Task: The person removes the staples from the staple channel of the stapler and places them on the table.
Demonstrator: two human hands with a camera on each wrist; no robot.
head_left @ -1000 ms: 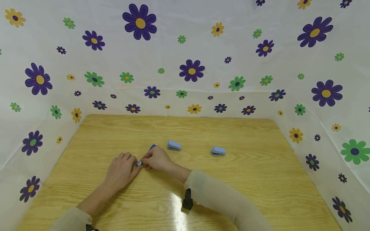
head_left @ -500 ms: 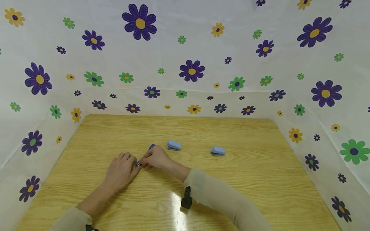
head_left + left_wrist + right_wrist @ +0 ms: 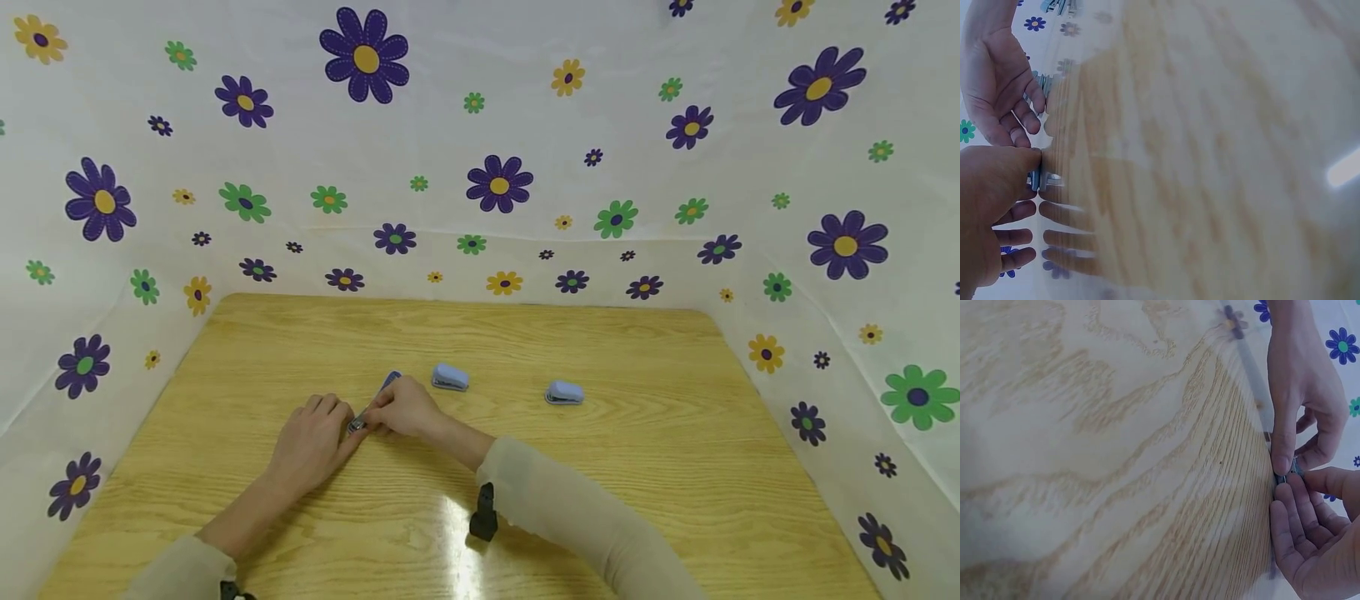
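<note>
A small stapler [image 3: 356, 424] lies on the table, swung open, its metal end toward me and its blue end [image 3: 392, 380] pointing away. My left hand [image 3: 311, 442] holds the metal end between thumb and forefinger, its other fingers stretched out, as the left wrist view shows. My right hand [image 3: 407, 407] pinches at the stapler's middle with thumb and forefinger and covers much of it. Fingertips of both hands nearly meet in the right wrist view, where only a sliver of the stapler [image 3: 1297, 467] shows. Whether a staple strip sits between the right fingertips is hidden.
Two light blue mini staplers stand on the wooden table [image 3: 637, 467]: one [image 3: 450, 377] just beyond my right hand, another [image 3: 564, 392] farther right. A white cloth [image 3: 525, 108] with printed flowers encloses the table's back and sides.
The right fingers shift very slightly at the stapler's middle, and a little more of its blue end shows. The left hand and the other two staplers stay put.
</note>
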